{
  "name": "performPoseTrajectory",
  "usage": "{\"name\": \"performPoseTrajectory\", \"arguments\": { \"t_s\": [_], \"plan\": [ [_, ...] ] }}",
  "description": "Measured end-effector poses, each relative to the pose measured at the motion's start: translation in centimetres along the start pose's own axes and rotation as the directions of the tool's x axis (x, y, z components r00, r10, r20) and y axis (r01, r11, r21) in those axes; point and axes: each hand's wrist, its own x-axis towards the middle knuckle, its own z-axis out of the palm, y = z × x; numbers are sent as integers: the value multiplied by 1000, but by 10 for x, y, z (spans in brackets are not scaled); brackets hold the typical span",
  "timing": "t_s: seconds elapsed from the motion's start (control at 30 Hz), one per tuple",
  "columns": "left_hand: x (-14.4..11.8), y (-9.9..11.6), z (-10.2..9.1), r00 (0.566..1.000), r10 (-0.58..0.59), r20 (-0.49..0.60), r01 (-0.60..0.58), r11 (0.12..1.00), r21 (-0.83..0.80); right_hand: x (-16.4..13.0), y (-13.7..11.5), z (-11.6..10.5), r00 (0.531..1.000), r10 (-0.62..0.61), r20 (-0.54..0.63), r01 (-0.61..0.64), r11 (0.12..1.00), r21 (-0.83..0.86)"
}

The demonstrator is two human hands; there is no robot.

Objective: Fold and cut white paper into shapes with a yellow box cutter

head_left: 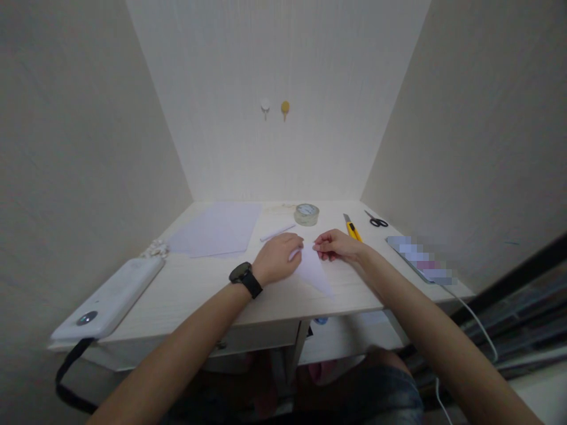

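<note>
A small white sheet of paper [312, 273] lies on the desk in front of me, one pointed corner toward the near edge. My left hand [279, 257], with a black watch on the wrist, is closed over the paper's left side, its fingers curled on it. At the upper right of the same sheet, my right hand [334, 245] pinches with thumb and forefinger at the paper's edge. Just beyond the left hand rests a thin rolled strip of white paper [278, 233]. Part of the sheet is hidden under the left fingers.
Larger white sheets [217, 229] lie at the back left. A roll of clear tape [306, 215], a yellow box cutter [352, 229] and scissors [377, 222] are behind my hands. A phone [414, 258] with a cable is at right, a white device [110, 300] at left.
</note>
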Motion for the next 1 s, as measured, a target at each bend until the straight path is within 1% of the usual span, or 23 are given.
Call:
{"name": "performPoseTrajectory", "arguments": {
  "t_s": [0.03, 0.07, 0.1, 0.13, 0.17, 0.2, 0.23, 0.27, 0.3, 0.33, 0.37, 0.53, 0.63, 0.7, 0.8, 0.87, 0.93, 1.0],
  "plan": [
    [-2, 0, 3, 995, 66, 69, -64, 998, -29, 1, -2, -3, 1000, 3, -3, -3, 999, -44],
    [-4, 0, 6, 986, 103, 134, -98, 994, -43, 2, -3, -7, 999, 0, -52, -6, 994, -106],
    [-6, -1, 8, 975, 114, 190, -108, 993, -44, 1, -3, -12, 988, -12, -157, -20, 979, -201],
    [-7, -2, 10, 966, 106, 234, -100, 994, -36, -1, -2, -18, 952, -39, -304, -65, 943, -326],
    [-8, -2, 12, 960, 91, 265, -88, 996, -23, -5, 0, -25, 878, -94, -470, -153, 874, -461],
    [-9, -3, 13, 955, 78, 285, -80, 997, -5, -9, 3, -32, 775, -171, -608, -283, 766, -577],
    [-9, -3, 14, 954, 68, 294, -76, 997, 16, -13, 7, -38, 681, -246, -690, -417, 644, -641],
    [-9, -3, 14, 954, 58, 293, -72, 997, 38, -17, 11, -43, 622, -304, -722, -516, 535, -670],
    [-9, -3, 15, 957, 47, 286, -66, 996, 59, -19, 15, -47, 595, -336, -730, -576, 455, -679],
    [-9, -3, 15, 960, 34, 277, -57, 996, 76, -21, 18, -49, 590, -340, -732, -608, 409, -680],
    [-10, -2, 15, 963, 17, 267, -42, 995, 88, -20, 20, -51, 596, -322, -735, -622, 393, -677],
    [-12, 1, 13, 968, -76, 239, 58, 995, 81, -1, 21, -54, 629, -153, -762, -653, 428, -625],
    [-12, 1, 13, 965, -125, 232, 109, 991, 78, 8, 19, -58, 641, -110, -760, -653, 443, -615],
    [-11, -1, 14, 960, -138, 242, 126, 990, 68, 8, 19, -59, 646, -98, -757, -651, 447, -614],
    [-10, -4, 15, 958, -119, 261, 114, 993, 35, -2, 21, -59, 655, -100, -749, -648, 434, -626],
    [-9, -6, 16, 960, -110, 256, 109, 994, 19, -15, 24, -58, 678, -128, -724, -625, 418, -660],
    [-8, -7, 16, 962, -120, 243, 120, 993, 15, -30, 28, -55, 726, -207, -655, -547, 403, -734],
    [-8, -7, 16, 963, -130, 236, 131, 991, 14, -45, 34, -51, 777, -301, -553, -411, 424, -807]
  ]
}}
